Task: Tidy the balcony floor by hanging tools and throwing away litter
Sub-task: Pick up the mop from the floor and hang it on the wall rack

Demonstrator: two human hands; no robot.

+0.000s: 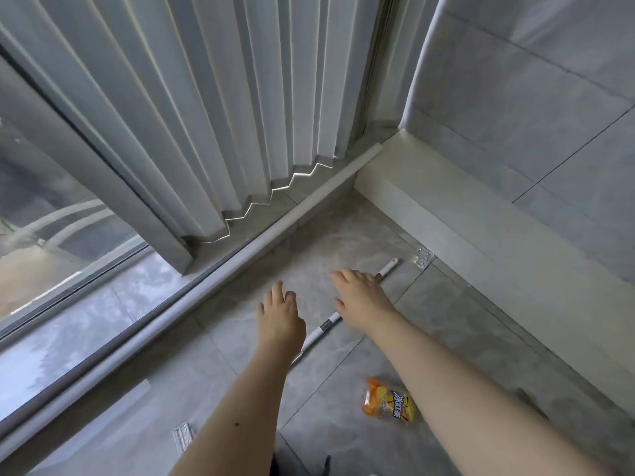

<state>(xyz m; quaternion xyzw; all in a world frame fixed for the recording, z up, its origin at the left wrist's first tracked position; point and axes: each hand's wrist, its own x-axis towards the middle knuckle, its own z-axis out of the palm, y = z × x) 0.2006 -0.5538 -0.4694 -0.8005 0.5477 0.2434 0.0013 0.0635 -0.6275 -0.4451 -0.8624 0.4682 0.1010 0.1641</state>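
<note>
A long white tool handle with grey joints lies slantwise on the grey tiled floor; its far tip shows near the white step. My right hand hovers over its middle, fingers spread, holding nothing. Left of the handle my left hand is stretched out with fingers apart, empty, and its forearm hides the handle's near part. An orange and yellow snack wrapper lies on the floor between my forearms. A small clear plastic scrap lies by the step. A white ribbed object shows at the bottom.
A window with pleated blinds and a low sill rail runs along the left. A white raised step and a tiled wall close off the right side.
</note>
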